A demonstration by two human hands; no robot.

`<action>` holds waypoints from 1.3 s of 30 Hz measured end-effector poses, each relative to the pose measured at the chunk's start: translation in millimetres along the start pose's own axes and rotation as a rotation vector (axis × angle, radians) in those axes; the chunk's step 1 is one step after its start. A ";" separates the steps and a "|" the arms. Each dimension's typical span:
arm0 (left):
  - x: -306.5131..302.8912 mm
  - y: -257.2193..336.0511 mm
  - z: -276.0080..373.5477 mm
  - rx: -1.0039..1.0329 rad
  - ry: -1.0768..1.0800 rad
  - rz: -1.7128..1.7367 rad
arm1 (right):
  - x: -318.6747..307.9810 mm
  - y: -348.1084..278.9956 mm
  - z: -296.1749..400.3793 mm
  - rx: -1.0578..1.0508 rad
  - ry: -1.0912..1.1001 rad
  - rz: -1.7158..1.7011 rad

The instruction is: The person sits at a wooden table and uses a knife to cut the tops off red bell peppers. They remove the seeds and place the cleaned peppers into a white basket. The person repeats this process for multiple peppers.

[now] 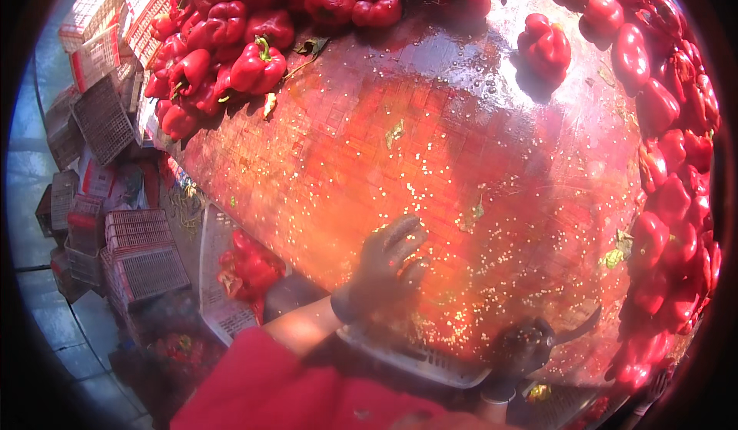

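Note:
My left hand (387, 268), in a dark glove, hangs over the near side of a wet, red-stained table (346, 159) with its fingers apart and nothing in them. Pale pepper seeds (455, 326) lie scattered below it and towards my right. My right hand (522, 343), also in a dark glove, is closed around a knife (579, 329). Its curved blade points right, and the handle is hidden in my grip. Beneath the table's near edge, partly covered by my arms, sits a pale plastic crate (455, 375).
Red bell peppers are heaped at the far left (225, 44) and along the right edge (671, 228). One lone pepper (545, 48) stands on the far right surface. A crate (210, 280) at my left holds peppers. Several stacked crates (147, 257) stand on the floor beyond.

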State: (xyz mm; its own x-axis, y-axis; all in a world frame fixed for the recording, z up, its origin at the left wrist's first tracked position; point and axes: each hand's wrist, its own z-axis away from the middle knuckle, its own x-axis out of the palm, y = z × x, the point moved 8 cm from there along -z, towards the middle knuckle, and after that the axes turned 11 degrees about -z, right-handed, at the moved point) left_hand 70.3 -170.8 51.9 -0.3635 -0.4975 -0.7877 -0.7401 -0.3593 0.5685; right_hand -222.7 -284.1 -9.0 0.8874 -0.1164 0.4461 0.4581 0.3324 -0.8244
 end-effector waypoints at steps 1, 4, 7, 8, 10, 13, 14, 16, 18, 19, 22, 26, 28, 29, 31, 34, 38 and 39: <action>1.2 -0.7 -0.4 0.003 -0.011 0.014 | 1.7 -4.1 1.7 -0.029 0.011 0.044; 3.8 -4.1 2.1 0.015 -0.030 0.014 | -3.6 -1.7 -4.6 -0.043 -0.072 0.159; -7.9 -13.2 5.8 -0.055 -0.042 0.064 | -12.5 16.2 -6.0 0.202 -0.002 -0.155; -20.3 -18.1 7.5 -0.109 -0.028 0.059 | -8.2 18.3 -8.1 0.206 -0.020 -0.035; -46.6 -36.4 17.5 -0.373 0.041 0.276 | 20.7 0.9 -6.4 0.176 -0.074 0.254; -115.0 -81.4 24.8 -0.682 0.220 0.479 | 88.0 -26.5 2.2 0.060 -0.191 0.732; -146.4 -96.2 25.0 -0.635 0.260 0.280 | 103.1 -21.8 -0.2 -0.001 -0.334 0.734; -193.8 -148.4 45.2 -0.634 0.328 -0.026 | 160.4 -23.5 14.3 0.135 -0.448 0.746; -216.7 -222.6 92.8 -0.831 0.511 0.198 | 208.3 -22.3 31.0 0.280 -0.506 0.829; -222.5 -257.5 114.1 -0.955 0.662 0.540 | 231.8 -22.6 41.5 0.296 -0.594 0.784; -288.0 -301.6 115.8 -1.022 0.488 0.210 | 274.1 -29.6 66.1 0.274 -0.721 0.938; -323.6 -352.2 132.8 -1.097 0.505 0.066 | 360.1 -45.7 109.7 0.322 -0.657 1.013; -337.1 -376.3 139.2 -1.182 0.460 0.058 | 397.4 -46.0 120.1 0.325 -0.715 1.044; -337.1 -382.7 144.1 -1.202 0.475 0.065 | 415.0 -44.7 120.4 0.313 -0.757 1.113; -348.1 -393.5 130.7 -1.217 0.503 0.072 | 455.3 -36.4 119.7 0.275 -0.759 1.145; -377.7 -397.9 82.5 -1.061 0.499 0.083 | 523.0 -30.8 113.7 0.123 -1.032 1.101; -396.0 -436.7 31.0 -0.955 0.609 0.127 | 628.2 -5.0 87.3 -0.035 -1.253 1.254; -404.7 -444.1 14.2 -0.929 0.603 0.080 | 658.3 5.7 84.3 -0.069 -1.325 1.192</action>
State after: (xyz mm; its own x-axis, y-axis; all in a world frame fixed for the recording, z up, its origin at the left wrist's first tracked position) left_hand 538.0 201.3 114.9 0.1307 -0.7576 -0.6395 0.0769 -0.6353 0.7684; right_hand 359.7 -280.0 309.4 0.0928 0.9033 -0.4189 -0.3055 -0.3746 -0.8754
